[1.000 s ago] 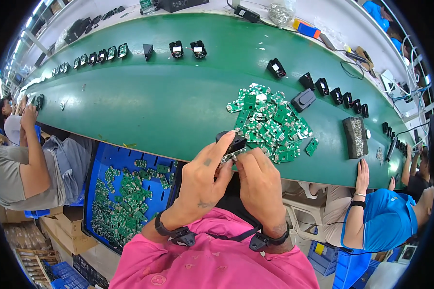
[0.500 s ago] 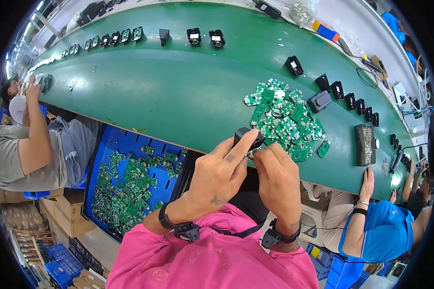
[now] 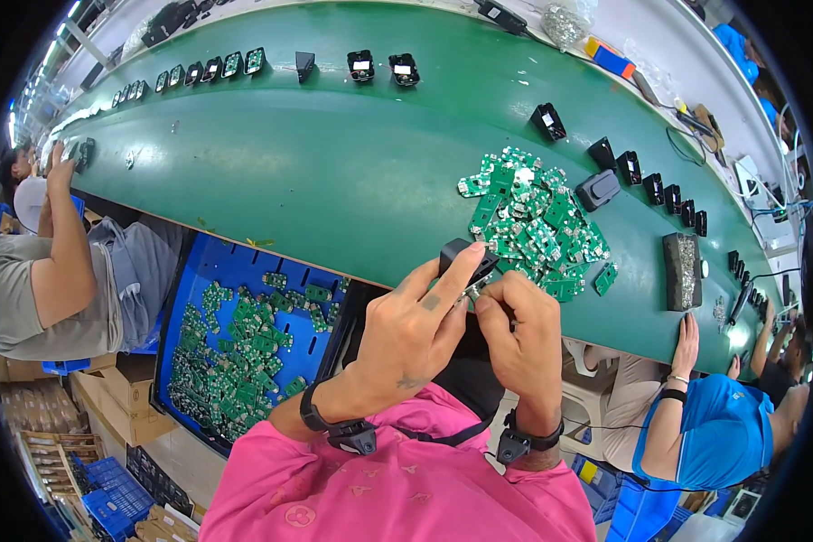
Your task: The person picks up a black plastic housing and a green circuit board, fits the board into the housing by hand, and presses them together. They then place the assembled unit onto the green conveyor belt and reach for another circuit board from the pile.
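Observation:
My left hand (image 3: 411,325) grips a small black plastic housing (image 3: 459,256) at the table's near edge, its index finger lying along the top. Close beside it, my right hand (image 3: 526,325) has thumb and index finger pinched at the housing's lower side. A tiny pale piece shows by those fingertips, too small to name. Just beyond both hands lies a heap of green circuit boards (image 3: 537,221) on the green table (image 3: 334,181). A dark grey block-shaped part (image 3: 598,191) rests at the heap's right.
Black housings (image 3: 404,70) stand in a row along the far side, some holding boards. A dark rectangular block (image 3: 684,271) sits to the right. Below the table at left is a blue bin (image 3: 185,298) of boards. Co-workers sit on either side, one in a blue shirt (image 3: 718,434).
My right hand's fingers have shifted slightly, baring the pale piece at their tips. The left hand keeps its hold on the housing. The far housings sit slightly further left in the picture.

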### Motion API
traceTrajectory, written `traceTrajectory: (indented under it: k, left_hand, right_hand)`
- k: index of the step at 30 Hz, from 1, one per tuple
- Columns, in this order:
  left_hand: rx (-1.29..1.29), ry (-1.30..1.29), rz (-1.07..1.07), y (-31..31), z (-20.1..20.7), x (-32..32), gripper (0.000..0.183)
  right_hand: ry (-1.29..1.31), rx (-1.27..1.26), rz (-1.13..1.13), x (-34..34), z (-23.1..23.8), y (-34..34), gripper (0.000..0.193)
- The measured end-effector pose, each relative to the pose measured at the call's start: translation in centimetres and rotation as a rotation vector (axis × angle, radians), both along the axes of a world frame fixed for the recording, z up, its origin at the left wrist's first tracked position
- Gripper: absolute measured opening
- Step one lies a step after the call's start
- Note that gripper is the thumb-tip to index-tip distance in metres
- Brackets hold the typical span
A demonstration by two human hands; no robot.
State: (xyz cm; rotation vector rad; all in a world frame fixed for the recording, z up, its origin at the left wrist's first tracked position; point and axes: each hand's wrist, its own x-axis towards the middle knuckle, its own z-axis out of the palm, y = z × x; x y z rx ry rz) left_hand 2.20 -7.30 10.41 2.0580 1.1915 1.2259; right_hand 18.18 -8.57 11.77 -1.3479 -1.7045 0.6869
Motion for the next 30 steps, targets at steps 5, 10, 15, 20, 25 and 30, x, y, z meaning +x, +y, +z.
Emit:
traceTrajectory:
  k: [5, 10, 15, 20, 25, 30]
  left_hand:
    - [0.043, 0.045, -0.009, 0.0, -0.4, -0.3, 0.059]
    - [-0.142, -0.046, -0.088, -0.1, 0.0, -0.6, 0.059]
    - [-0.059, -0.013, -0.077, -0.2, -0.1, -0.4, 0.059]
    - [-0.143, -0.041, -0.120, -0.2, 0.1, -0.7, 0.059]
    - [-0.178, -0.100, -0.121, -0.6, 0.3, -0.8, 0.059]
    - [-0.190, -0.090, -0.118, -0.7, 0.4, -0.8, 0.059]
  right_hand:
    - [-0.080, 0.044, 0.110, 0.6, 0.1, 0.1, 0.006]
    - [-0.088, 0.039, 0.163, 1.0, 0.1, 0.1, 0.006]
    - [-0.063, 0.030, 0.181, 1.2, 0.1, 0.0, 0.006]
    - [-0.027, -0.008, 0.223, 1.5, 0.2, -0.1, 0.005]
    - [-0.060, -0.058, 0.219, 1.6, 0.6, -0.5, 0.006]
    - [-0.056, -0.051, 0.196, 1.3, 0.4, -0.7, 0.007]
